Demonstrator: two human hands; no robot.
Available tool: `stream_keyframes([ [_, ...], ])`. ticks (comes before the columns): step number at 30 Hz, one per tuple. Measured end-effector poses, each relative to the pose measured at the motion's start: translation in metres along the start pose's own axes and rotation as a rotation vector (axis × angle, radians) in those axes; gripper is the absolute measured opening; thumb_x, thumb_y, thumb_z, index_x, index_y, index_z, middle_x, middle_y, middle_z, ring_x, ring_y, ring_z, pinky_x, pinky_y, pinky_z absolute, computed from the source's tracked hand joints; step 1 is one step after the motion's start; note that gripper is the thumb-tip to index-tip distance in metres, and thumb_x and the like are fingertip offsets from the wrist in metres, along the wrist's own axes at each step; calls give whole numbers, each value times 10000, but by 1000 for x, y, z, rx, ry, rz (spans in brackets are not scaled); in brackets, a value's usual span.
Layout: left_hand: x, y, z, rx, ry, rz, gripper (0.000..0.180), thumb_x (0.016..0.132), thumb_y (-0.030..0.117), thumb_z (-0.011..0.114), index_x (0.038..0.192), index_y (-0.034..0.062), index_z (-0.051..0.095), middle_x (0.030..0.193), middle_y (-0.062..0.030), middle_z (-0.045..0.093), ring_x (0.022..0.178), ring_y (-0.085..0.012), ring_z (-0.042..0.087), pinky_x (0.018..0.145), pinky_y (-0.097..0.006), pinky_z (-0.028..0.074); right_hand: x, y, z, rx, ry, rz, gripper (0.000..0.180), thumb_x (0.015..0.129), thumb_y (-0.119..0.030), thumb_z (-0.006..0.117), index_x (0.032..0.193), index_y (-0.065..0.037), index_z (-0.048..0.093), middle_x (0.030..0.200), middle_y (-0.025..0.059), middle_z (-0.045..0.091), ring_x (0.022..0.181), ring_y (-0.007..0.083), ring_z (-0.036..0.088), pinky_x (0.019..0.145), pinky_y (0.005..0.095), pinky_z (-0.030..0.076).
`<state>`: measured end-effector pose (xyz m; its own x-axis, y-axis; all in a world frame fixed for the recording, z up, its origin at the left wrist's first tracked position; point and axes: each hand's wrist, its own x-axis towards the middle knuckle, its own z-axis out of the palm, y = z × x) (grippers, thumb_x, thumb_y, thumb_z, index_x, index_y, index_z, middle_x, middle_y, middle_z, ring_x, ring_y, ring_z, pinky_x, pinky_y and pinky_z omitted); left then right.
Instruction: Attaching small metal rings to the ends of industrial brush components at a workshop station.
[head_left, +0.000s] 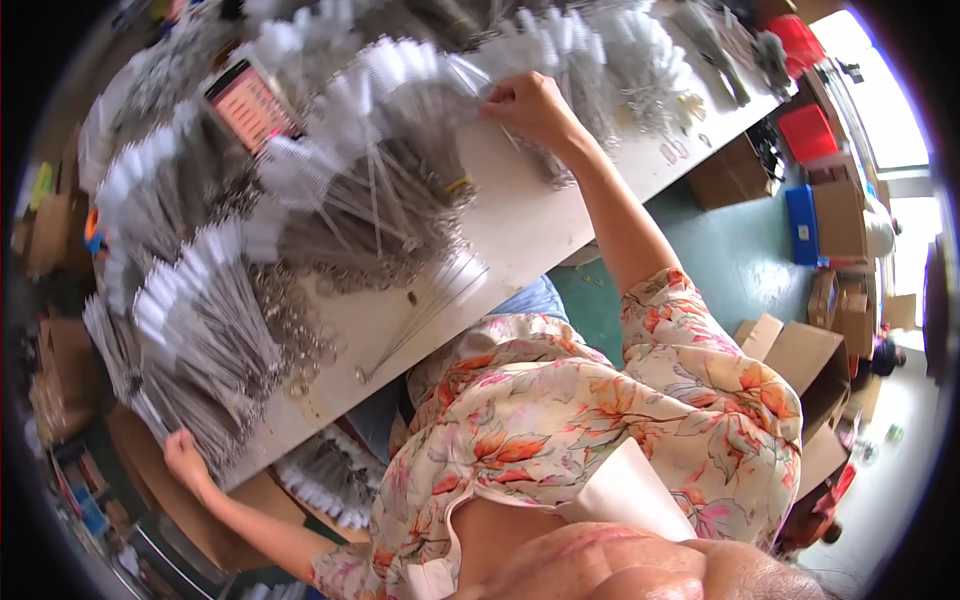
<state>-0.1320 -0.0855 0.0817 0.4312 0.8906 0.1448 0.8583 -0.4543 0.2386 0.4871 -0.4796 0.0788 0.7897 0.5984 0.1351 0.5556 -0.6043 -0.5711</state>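
Note:
Piles of thin wire brushes (370, 190) with white bristle ends and looped wire handles cover much of the table (540, 220). At the far side, my right hand (530, 103) is closed in a pinch on a brush (468, 76), whose white end points up and left. Low on the left, my left hand (187, 460) is closed at the table's edge, beside a heap of brushes (195, 405). What its fingers hold is too small to make out. A few separate brushes (430, 310) lie near the table's front edge.
A phone (250, 105) with a lit screen rests among the brushes. Below the table's front edge, more white brushes (335, 480) sit in a cardboard box (265, 500). Cardboard boxes (735, 170), a blue bin (803, 225) and red bins (808, 133) stand on the right.

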Motion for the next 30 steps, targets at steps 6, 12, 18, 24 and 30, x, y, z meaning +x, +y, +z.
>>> stream_keyframes([
  [6,1,17,-18,17,-114,-117,98,761,59,551,797,-21,595,724,-108,626,666,-194,588,651,-297,463,23,60,-103,627,308,131,234,864,-227,496,965,-47,607,603,2,505,486,82,477,437,233,426],
  [12,10,1,-12,-193,241,-168,175,848,80,504,952,-50,559,823,-115,620,739,-182,585,697,-284,464,35,135,-141,-354,378,268,260,741,-460,626,895,-258,683,824,54,657,739,243,625,683,395,471],
  [18,-3,83,-23,-551,222,-287,294,922,150,446,1182,40,525,868,-27,554,613,-81,472,570,-182,406,57,175,-129,-385,444,201,248,694,-455,661,815,-244,708,791,72,665,776,250,636,674,375,488],
  [24,-33,205,-47,-1264,101,-260,300,904,255,513,1031,-12,566,740,25,441,513,-5,275,432,-147,205,63,8,-163,382,445,-302,251,925,-288,464,932,-51,544,862,15,550,673,91,503,621,260,445],
  [30,-51,346,-19,-1059,95,333,204,884,88,512,1041,-20,586,889,-33,593,668,-86,528,556,-210,416,-4,-169,-43,1315,-420,-521,346,899,-329,489,1077,-49,588,973,59,621,867,163,599,802,293,484],
])
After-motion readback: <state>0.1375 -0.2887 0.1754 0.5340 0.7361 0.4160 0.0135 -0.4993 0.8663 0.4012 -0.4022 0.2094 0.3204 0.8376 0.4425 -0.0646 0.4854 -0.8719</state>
